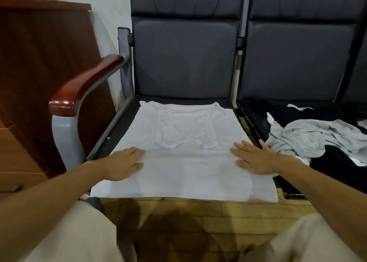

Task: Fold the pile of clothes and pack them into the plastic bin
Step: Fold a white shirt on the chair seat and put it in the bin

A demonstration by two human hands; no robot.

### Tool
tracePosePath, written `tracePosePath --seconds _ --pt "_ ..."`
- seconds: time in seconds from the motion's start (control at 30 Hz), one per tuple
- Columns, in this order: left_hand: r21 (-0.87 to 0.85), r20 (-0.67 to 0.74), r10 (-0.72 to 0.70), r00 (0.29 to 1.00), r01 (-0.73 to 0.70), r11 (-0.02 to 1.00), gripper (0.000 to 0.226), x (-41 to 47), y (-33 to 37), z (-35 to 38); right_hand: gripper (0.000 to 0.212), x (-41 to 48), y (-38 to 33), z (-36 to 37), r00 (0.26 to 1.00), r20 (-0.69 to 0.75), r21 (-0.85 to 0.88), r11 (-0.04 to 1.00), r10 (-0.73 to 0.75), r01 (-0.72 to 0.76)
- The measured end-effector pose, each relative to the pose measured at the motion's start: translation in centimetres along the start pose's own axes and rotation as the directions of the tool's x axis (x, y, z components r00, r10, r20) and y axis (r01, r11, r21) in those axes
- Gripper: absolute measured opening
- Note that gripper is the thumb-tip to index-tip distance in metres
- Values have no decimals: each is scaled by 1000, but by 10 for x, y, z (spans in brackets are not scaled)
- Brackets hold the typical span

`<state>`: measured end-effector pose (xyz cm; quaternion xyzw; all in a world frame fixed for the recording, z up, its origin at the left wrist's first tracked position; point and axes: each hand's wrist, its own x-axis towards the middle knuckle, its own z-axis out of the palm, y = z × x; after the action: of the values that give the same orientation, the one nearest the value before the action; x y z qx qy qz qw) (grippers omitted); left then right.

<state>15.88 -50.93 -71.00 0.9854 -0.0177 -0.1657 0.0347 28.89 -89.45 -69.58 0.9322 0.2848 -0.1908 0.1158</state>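
A white T-shirt point(184, 158) lies spread flat on the seat of the left chair point(123, 120), its sleeves folded in toward the middle and its hem hanging over the front edge. My left hand point(125, 162) rests flat on the shirt's left side with fingers apart. On the shirt's right side lies my right hand point(256, 158), palm down and fingers spread. Neither hand grips the cloth. A pile of grey, black and white clothes point(317, 136) sits on the neighbouring seat to the right. No plastic bin is in view.
The chair has a dark padded back point(184, 57) and a red-brown wooden armrest point(83, 86) on the left. A wooden cabinet point(39, 63) stands further left. Wood flooring point(178, 218) shows below the seat, between my knees.
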Motion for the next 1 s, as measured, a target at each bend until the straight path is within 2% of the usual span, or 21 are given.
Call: tracePosePath --seconds 0.1,0.17,0.23,0.27,0.33,0.4,0.5,0.57,0.63,0.73,0.77,0.83,0.93,1.0 --pt "25 -140 126 982 -124 992 31 -5 23 -8 54 0 -10 -10 995 -94 67 997 -25 32" --pt "-102 -120 162 979 -174 979 14 -11 41 -11 30 -6 -20 -18 983 -156 112 987 -99 117" --pt "-237 -45 206 977 -211 948 28 -18 55 -10 16 -15 -35 -25 971 -160 89 977 -180 195" --pt "-238 3 229 973 -222 946 39 -21 59 -9 19 -20 -42 -26 967 -138 68 972 -214 225" --pt "-57 80 287 955 -283 957 54 -23 62 -5 28 -28 -57 -25 966 -53 105 960 -255 259" --pt "114 88 342 935 -351 929 49 -21 61 -1 43 -36 -70 -20 956 51 96 954 -289 283" --pt "82 77 355 932 -361 929 33 -20 60 -2 92 -44 -82 -11 957 130 -199 939 -260 282" --pt "-4 79 329 941 -330 944 23 -20 61 -4 105 -43 -87 -1 965 65 -387 885 -256 260" --pt "-72 49 297 954 -293 953 16 -20 61 -6 92 -43 -94 5 957 -26 -464 851 -290 245" --pt "-197 -21 234 972 -234 952 10 -16 58 -10 74 -39 -92 1 969 -19 -351 909 -248 225" --pt "-249 -46 197 979 -202 947 7 -15 57 -11 61 -40 -89 -5 976 1 -264 941 -217 210" --pt "-329 -93 102 990 -128 936 10 -14 55 -15 20 -42 -79 -16 979 -48 -140 972 -197 189" --pt "-420 -118 -8 993 -42 907 18 -8 58 -19 33 -40 -69 -25 984 -112 -50 990 -136 131" --pt "-439 -127 -28 992 -31 898 13 -1 65 -19 24 -34 -65 -28 989 -108 24 995 -97 101"
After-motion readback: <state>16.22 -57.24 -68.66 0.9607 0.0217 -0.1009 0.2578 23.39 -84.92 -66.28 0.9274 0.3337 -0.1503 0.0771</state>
